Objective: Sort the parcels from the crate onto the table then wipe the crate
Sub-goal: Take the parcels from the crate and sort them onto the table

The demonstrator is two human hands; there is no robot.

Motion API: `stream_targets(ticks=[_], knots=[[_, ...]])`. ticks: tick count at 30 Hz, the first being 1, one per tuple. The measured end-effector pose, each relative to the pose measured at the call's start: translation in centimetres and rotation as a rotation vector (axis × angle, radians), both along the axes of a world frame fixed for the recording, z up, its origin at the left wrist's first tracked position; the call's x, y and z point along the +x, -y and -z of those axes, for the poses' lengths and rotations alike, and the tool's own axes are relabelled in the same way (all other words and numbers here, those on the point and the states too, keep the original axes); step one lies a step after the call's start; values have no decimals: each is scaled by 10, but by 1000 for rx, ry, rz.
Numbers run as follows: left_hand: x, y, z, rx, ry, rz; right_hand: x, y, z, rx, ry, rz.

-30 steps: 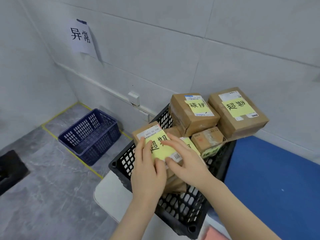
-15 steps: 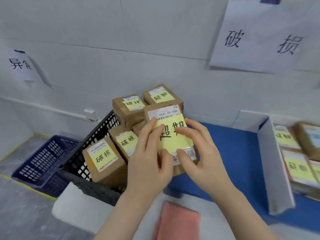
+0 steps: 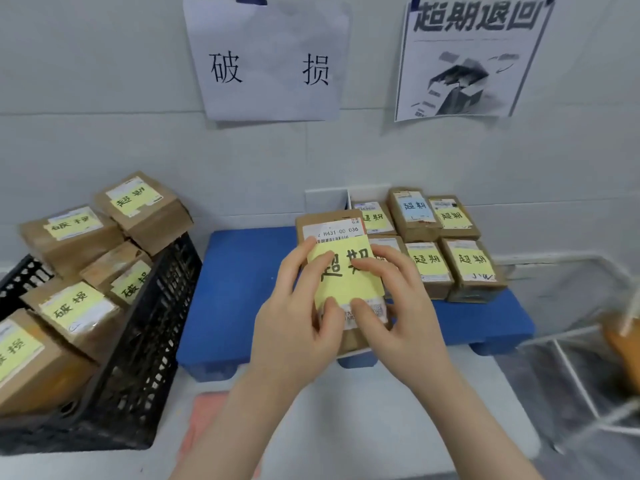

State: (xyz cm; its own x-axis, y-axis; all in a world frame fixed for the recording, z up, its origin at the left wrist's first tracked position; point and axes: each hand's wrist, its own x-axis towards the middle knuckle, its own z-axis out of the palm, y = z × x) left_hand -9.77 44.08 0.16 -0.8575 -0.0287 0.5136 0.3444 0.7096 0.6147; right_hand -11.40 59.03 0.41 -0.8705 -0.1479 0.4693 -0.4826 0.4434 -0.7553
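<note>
Head view: a blue surface (image 3: 242, 289) carries a cluster of brown parcels (image 3: 450, 251) at its far right. A black crate (image 3: 145, 341) at left holds more parcels. Over the surface, the left hand (image 3: 294, 323) and right hand (image 3: 398, 313) both grip one yellow-labelled parcel (image 3: 343, 271), fingers closed on it.

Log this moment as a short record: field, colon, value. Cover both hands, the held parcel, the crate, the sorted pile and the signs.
left hand: grips held parcel's left side
right hand: grips its right side
held parcel: brown box, yellow note 超期, above blue platform
crate: black, left of platform, holds five visible parcels
sorted pile: boxes marked 超期, in rows at platform's right
signs: 破损 sign above platform's left; 超期退回 poster above pile
cloth: pink, on table near crate
</note>
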Motion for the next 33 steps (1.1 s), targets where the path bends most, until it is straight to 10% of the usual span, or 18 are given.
stream_targets(ticks=[33], knots=[[-262, -143, 13, -102, 214, 58, -257, -142, 33, -114, 184, -8]])
